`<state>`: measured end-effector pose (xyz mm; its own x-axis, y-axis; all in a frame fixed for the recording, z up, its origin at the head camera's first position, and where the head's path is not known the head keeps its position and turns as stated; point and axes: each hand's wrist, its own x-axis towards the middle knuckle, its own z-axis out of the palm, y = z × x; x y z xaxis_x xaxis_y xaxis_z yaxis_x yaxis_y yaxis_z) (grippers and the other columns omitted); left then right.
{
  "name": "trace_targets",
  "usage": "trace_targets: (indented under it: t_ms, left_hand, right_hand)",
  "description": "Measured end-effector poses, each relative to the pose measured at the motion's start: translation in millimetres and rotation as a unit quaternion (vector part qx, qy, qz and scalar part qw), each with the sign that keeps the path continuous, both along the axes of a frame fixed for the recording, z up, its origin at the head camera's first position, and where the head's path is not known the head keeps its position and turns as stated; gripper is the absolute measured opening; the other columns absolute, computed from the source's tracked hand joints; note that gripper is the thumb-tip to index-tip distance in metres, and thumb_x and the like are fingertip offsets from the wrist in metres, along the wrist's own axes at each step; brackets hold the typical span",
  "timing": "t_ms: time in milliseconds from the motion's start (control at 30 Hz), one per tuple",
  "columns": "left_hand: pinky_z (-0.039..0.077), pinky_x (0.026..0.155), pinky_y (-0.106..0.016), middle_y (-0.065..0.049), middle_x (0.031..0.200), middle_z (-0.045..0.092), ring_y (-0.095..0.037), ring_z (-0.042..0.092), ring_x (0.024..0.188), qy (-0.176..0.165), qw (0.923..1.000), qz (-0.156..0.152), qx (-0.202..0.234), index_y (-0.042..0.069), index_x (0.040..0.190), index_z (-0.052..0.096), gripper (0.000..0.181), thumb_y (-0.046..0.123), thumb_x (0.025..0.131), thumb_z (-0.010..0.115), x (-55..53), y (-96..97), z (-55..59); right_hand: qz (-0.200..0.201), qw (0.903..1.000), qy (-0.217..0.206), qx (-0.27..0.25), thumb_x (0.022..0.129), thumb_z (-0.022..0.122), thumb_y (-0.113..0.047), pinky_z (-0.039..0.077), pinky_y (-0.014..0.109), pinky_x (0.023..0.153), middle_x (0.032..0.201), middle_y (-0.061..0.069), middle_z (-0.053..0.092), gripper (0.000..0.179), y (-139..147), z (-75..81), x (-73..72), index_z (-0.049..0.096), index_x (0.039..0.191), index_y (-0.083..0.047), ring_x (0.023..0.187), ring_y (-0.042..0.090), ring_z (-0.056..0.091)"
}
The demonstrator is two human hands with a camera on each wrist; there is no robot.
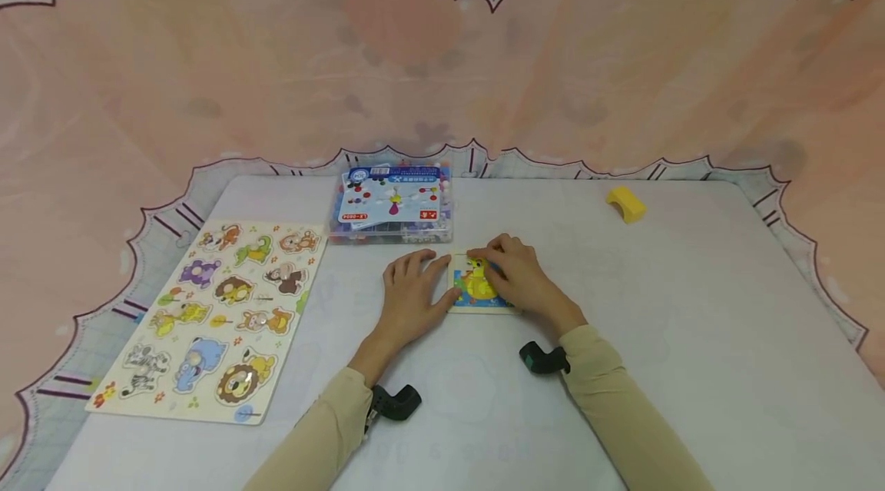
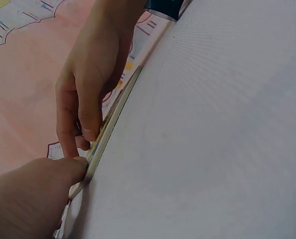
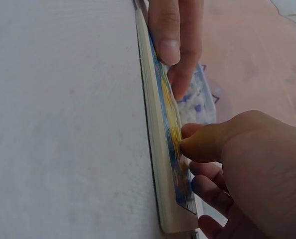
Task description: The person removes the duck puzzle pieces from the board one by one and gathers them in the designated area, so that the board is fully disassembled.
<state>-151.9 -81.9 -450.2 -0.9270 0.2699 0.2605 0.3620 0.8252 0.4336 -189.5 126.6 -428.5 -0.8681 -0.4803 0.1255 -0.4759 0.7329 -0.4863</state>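
A small wooden picture puzzle (image 1: 477, 293), a yellow duck on blue in a pale frame, lies flat on the white table. My left hand (image 1: 412, 295) rests at its left side, thumb on the near left edge and index finger by the far left corner. My right hand (image 1: 522, 276) bends over the far right part, covering some of the picture. In the right wrist view the right thumb (image 3: 203, 143) touches the yellow picture surface, with the other fingers bent beyond it. No loose piece shows between the right fingertips; the far side of the puzzle is partly hidden.
A large animal puzzle board (image 1: 207, 322) lies at the left. Behind the hands stands a clear plastic box (image 1: 390, 203) with a blue printed label. A yellow arched block (image 1: 625, 204) sits at the far right. Patterned cloth borders the table.
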Motion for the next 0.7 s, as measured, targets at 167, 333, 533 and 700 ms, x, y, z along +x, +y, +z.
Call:
trace_targets:
  t_ms: [167,333,533,700]
  left_hand:
    - [0.021,0.104,-0.055,-0.012,0.134,0.046,-0.033,0.035,0.124,0.0,1.0,0.0,0.002,0.016,0.133,0.054,0.053,0.042,0.088,0.063,-0.3,-1.0,-0.8]
    - [0.02,0.104,-0.055,-0.012,0.135,0.046,-0.033,0.034,0.125,-0.008,1.0,-0.001,-0.001,0.016,0.134,0.054,0.054,0.042,0.088,0.062,-0.7,-1.0,-0.8]
    - [0.02,0.105,-0.056,-0.013,0.136,0.044,-0.034,0.033,0.126,-0.009,0.9999,-0.006,-0.009,0.015,0.135,0.052,0.054,0.043,0.089,0.062,0.2,-1.3,-0.8]
    - [0.02,0.105,-0.056,-0.014,0.136,0.044,-0.034,0.033,0.126,-0.005,0.9999,-0.014,-0.007,0.014,0.135,0.052,0.055,0.041,0.089,0.062,0.9,-1.7,0.4]
  right_hand:
    - [-0.004,0.9999,0.003,0.012,0.094,0.051,-0.011,0.032,0.045,0.091,0.112,0.009,0.051,0.034,-3.1,-0.3,2.1,0.063,0.124,-0.02,0.099,0.024,0.044]
    - [-0.013,0.9999,0.001,0.005,0.094,0.052,-0.01,0.032,0.046,0.092,0.115,0.01,0.05,0.031,-3.9,-0.9,3.4,0.064,0.121,-0.02,0.102,0.025,0.043]
    - [-0.017,0.9998,-0.005,0.0,0.094,0.053,-0.01,0.032,0.047,0.095,0.123,0.01,0.049,0.03,-4.7,-0.6,4.5,0.064,0.12,-0.02,0.108,0.027,0.042]
    - [-0.015,0.9998,-0.01,-0.011,0.094,0.053,-0.009,0.031,0.048,0.096,0.125,0.011,0.049,0.029,-5.1,-0.1,4.4,0.061,0.119,-0.02,0.112,0.029,0.042]
